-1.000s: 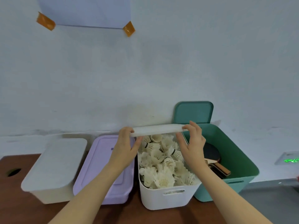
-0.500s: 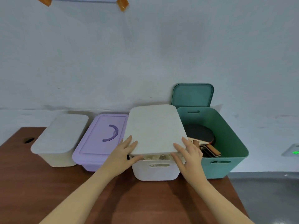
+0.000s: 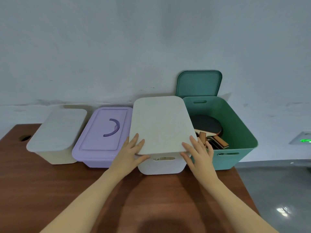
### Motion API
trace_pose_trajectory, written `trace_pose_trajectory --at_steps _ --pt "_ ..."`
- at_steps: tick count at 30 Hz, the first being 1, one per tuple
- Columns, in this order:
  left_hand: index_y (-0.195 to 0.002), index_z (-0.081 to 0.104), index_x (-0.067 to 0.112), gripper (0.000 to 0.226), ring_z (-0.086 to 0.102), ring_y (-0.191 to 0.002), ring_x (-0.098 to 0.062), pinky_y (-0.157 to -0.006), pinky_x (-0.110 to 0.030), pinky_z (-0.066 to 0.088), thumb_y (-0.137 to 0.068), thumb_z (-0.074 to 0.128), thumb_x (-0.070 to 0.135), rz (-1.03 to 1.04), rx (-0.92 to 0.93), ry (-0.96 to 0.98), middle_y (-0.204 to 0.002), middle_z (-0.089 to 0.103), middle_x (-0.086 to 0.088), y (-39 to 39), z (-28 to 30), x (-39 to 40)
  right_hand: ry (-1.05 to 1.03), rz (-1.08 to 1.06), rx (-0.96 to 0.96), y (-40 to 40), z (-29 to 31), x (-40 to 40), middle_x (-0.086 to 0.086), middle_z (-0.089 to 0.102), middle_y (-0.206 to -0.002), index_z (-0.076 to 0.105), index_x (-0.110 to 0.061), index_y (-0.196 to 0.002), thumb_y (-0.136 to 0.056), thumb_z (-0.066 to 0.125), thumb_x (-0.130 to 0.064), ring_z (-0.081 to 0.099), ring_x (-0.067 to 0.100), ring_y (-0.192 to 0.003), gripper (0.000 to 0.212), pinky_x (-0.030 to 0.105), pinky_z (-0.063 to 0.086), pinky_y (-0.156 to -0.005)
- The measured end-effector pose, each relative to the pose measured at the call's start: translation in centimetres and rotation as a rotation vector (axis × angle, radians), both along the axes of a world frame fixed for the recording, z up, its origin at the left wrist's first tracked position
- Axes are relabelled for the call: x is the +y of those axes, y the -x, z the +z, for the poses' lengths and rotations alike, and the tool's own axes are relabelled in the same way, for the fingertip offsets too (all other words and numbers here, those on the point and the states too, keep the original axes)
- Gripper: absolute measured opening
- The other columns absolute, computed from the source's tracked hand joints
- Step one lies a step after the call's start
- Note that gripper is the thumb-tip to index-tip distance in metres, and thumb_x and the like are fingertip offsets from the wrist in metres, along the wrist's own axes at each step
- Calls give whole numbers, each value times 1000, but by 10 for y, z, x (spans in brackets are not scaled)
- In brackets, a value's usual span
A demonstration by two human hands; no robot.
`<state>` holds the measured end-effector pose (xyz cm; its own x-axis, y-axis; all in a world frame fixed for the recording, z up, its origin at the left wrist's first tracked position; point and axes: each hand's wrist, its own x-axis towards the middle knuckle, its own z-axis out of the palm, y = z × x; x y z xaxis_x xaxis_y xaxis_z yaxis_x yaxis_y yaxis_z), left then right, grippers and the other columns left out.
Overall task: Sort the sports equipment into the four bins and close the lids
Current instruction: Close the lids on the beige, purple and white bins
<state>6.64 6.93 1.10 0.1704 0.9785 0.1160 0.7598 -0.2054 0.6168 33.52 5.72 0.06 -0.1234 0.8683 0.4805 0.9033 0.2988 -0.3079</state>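
Observation:
Four bins stand in a row against the wall on a brown table (image 3: 70, 190). A white lid (image 3: 161, 123) lies over the white bin (image 3: 161, 168), hiding what is inside. My left hand (image 3: 133, 152) pinches the lid's near left corner, fingers on top and thumb under the edge. My right hand (image 3: 198, 153) holds the near right corner the same way. The green bin (image 3: 235, 158) at the right is open, with table tennis paddles (image 3: 207, 127) in it. Its green lid (image 3: 199, 83) leans upright on the wall behind. The purple bin (image 3: 104, 132) and the beige bin (image 3: 57, 130) have lids on.
A round cable hole (image 3: 25, 137) sits in the table's far left corner. The table's right edge drops to a grey floor (image 3: 277, 190) just past the green bin. A green light (image 3: 305, 140) glows low at the right.
The white lid went from held on edge above the shuttlecocks to lying flat over the white bin. Both hands moved to its near corners. The view tilted down.

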Motion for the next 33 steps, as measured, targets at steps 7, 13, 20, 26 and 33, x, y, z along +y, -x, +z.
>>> trace_pose_trajectory --at_steps 7,13,20,26,33 --pt "-143 32 25 83 -2 -140 -15 -114 -35 12 -75 43 72 -28 79 -42 -149 6 13 3 -1 -1 -34 -35 -80 2 -2 -3 7 59 -127 64 -21 -109 -92 39 -45 39 24 -128 38 38 19 -100" --pt "-144 28 27 72 0 -144 -20 -115 -36 14 -83 56 55 -17 127 -36 -147 2 16 5 -7 -1 -65 -38 -76 5 -4 -3 7 60 -126 66 -20 -108 -91 41 -44 47 25 -126 39 38 24 -98" --pt "-145 27 24 68 -3 -140 -14 -114 -34 12 -86 57 42 -21 88 -77 -147 3 13 7 -12 -3 -12 30 114 14 -15 -6 14 51 -135 62 -14 -115 -92 49 -34 31 28 -135 33 38 24 -108" --pt "-143 31 21 67 9 -143 -26 -114 -37 15 -86 59 40 -40 119 -100 -152 14 5 23 -10 4 12 75 246 32 -10 -11 14 44 -139 61 -12 -118 -89 52 -22 22 24 -138 32 26 25 -104" --pt "-136 45 10 78 28 -137 -35 -113 -45 21 -80 46 64 -81 137 -153 -148 32 -12 34 -10 8 18 68 261 41 -9 -13 12 46 -138 62 -12 -118 -89 53 -23 25 27 -138 33 22 29 -98"
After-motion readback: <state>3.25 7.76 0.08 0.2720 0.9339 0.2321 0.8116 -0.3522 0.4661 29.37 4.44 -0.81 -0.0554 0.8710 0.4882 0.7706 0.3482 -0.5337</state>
